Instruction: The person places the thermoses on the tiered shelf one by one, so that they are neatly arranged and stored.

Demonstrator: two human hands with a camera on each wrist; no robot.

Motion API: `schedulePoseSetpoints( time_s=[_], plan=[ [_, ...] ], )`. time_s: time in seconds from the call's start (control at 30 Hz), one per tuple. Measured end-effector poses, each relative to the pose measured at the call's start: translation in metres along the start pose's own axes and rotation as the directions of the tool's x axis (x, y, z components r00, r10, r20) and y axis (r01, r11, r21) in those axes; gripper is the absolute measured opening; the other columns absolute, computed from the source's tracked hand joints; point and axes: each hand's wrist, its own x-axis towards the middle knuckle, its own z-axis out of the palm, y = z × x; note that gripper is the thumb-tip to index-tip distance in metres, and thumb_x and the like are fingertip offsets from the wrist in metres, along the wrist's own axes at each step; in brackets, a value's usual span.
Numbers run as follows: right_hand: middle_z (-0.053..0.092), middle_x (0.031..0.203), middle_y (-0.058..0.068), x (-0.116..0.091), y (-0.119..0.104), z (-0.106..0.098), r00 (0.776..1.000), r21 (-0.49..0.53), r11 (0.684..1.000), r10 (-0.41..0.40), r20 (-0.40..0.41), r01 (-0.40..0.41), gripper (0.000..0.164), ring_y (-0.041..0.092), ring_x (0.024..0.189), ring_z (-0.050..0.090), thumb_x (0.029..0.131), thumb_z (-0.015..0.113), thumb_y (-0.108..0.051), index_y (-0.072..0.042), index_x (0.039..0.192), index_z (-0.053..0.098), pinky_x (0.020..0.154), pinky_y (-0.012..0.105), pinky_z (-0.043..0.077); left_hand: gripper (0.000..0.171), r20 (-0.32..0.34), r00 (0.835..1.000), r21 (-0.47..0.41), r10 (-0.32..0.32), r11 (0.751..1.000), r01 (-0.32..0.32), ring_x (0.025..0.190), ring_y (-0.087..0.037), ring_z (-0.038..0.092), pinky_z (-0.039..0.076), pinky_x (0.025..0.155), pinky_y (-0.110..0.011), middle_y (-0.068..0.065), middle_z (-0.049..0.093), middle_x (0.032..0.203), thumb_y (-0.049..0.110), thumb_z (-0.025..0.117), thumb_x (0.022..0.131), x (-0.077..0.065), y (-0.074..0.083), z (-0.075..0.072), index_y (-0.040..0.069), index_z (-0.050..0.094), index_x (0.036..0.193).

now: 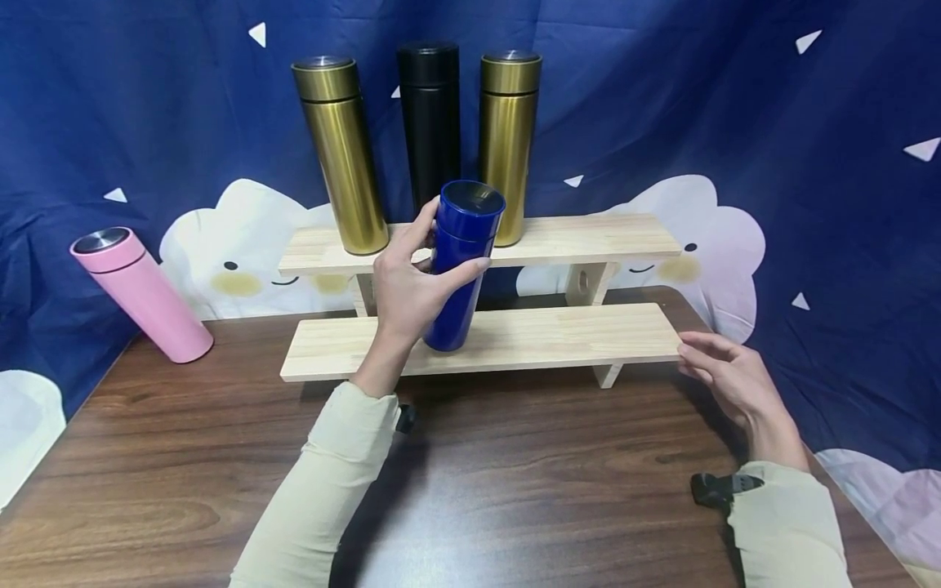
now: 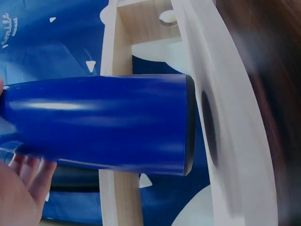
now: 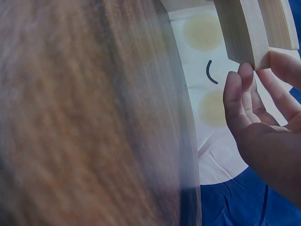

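My left hand [image 1: 408, 282] grips a shiny blue thermos bottle [image 1: 459, 278] with a dark top, thumb on one side and fingers round the other. The bottle is tilted slightly over the lower board of a two-tier wooden shelf [image 1: 559, 335]. In the left wrist view, a narrow gap shows between the base of the blue bottle [image 2: 117, 125] and the board. At the lower board's right end, my right hand [image 1: 735, 388] pinches the corner. The right wrist view shows its thumb and fingertips about the board's end [image 3: 254, 37].
On the upper board stand a gold bottle [image 1: 341, 163], a black bottle [image 1: 430, 122] partly hidden behind the blue one, and another gold bottle [image 1: 510, 147]. A pink bottle [image 1: 147, 298] stands at the back left of the brown table [image 1: 551, 490]. Behind hangs a blue curtain [image 1: 662, 98].
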Motion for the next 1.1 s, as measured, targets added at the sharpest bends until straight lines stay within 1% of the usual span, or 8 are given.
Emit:
schedulePoseSetpoints(
  time_s=[0.1,0.27,0.4,0.5,0.67,0.77,0.9,1.1],
  plan=[
    [0.071,0.095,-0.005,0.000,0.000,0.000,1.000,-0.005,1.000,-0.002,0.002,0.002,0.017,0.007,0.082,0.070,0.092,0.072,-0.001,-0.015,0.102,0.076,0.076,0.020,0.056,0.076,-0.002,1.000,-0.038,-0.017,0.999,0.016,0.087,-0.016,0.069,0.060,0.071,-0.033,-0.008,0.071,0.103,0.022,0.093,0.072,0.000,0.000,0.004,0.011,0.062,0.140],
    [0.071,0.095,-0.005,0.001,-0.001,0.000,1.000,-0.011,1.000,0.002,0.000,-0.002,0.018,0.007,0.082,0.070,0.092,0.072,-0.001,-0.016,0.101,0.076,0.076,0.020,0.056,0.075,-0.011,0.999,-0.103,-0.053,0.993,0.052,0.089,-0.017,0.070,0.060,0.071,-0.034,-0.007,0.073,0.108,0.019,0.093,0.072,0.000,-0.002,0.008,0.008,0.062,0.140],
    [0.071,0.095,-0.005,0.001,-0.001,0.000,1.000,-0.013,1.000,0.007,-0.003,-0.007,0.017,0.007,0.082,0.070,0.092,0.072,-0.002,-0.016,0.101,0.076,0.076,0.020,0.056,0.078,-0.025,0.994,-0.114,-0.103,0.988,0.099,0.092,-0.019,0.072,0.060,0.072,-0.035,-0.008,0.073,0.112,0.019,0.094,0.071,-0.001,-0.003,0.011,0.006,0.060,0.141],
    [0.071,0.095,-0.005,0.001,-0.002,0.000,1.000,-0.019,1.000,0.010,-0.007,-0.010,0.017,0.007,0.082,0.070,0.092,0.073,-0.002,-0.017,0.101,0.076,0.076,0.020,0.056,0.081,-0.022,0.991,-0.123,-0.134,0.984,0.131,0.093,-0.021,0.072,0.060,0.074,-0.036,-0.008,0.073,0.114,0.020,0.094,0.072,-0.001,-0.005,0.013,0.006,0.058,0.143],
    [0.071,0.094,-0.005,-0.001,0.000,0.001,1.000,-0.016,1.000,0.015,-0.006,-0.015,0.018,0.007,0.081,0.070,0.092,0.072,-0.001,-0.017,0.099,0.077,0.076,0.020,0.056,0.083,-0.014,0.985,-0.147,-0.169,0.975,0.165,0.097,-0.023,0.073,0.059,0.078,-0.036,-0.009,0.071,0.120,0.020,0.094,0.072,-0.003,-0.007,0.016,0.005,0.056,0.144],
    [0.071,0.094,-0.006,-0.001,0.000,0.001,1.000,-0.020,1.000,0.015,-0.006,-0.015,0.018,0.006,0.081,0.070,0.092,0.072,-0.002,-0.017,0.099,0.077,0.077,0.020,0.056,0.082,-0.011,0.984,-0.148,-0.180,0.973,0.177,0.098,-0.023,0.073,0.059,0.079,-0.036,-0.009,0.071,0.121,0.021,0.093,0.072,-0.003,-0.008,0.019,0.005,0.056,0.144],
    [0.071,0.094,-0.006,-0.001,0.001,0.001,1.000,-0.024,1.000,0.005,-0.004,-0.005,0.018,0.006,0.082,0.069,0.092,0.072,-0.002,-0.017,0.100,0.077,0.076,0.020,0.056,0.082,-0.008,0.982,-0.149,-0.190,0.971,0.187,0.099,-0.022,0.072,0.059,0.080,-0.036,-0.008,0.072,0.119,0.023,0.093,0.073,-0.002,-0.009,0.021,0.006,0.056,0.145],
    [0.072,0.094,-0.004,0.000,0.001,0.000,1.000,0.016,1.000,-0.014,0.013,0.014,0.021,0.007,0.081,0.071,0.093,0.069,0.003,-0.015,0.100,0.078,0.077,0.020,0.056,0.080,-0.009,0.983,-0.140,-0.185,0.973,0.182,0.098,-0.021,0.071,0.059,0.078,-0.035,-0.008,0.072,0.116,0.024,0.092,0.075,0.000,-0.009,0.024,0.007,0.056,0.145]
  ],
)
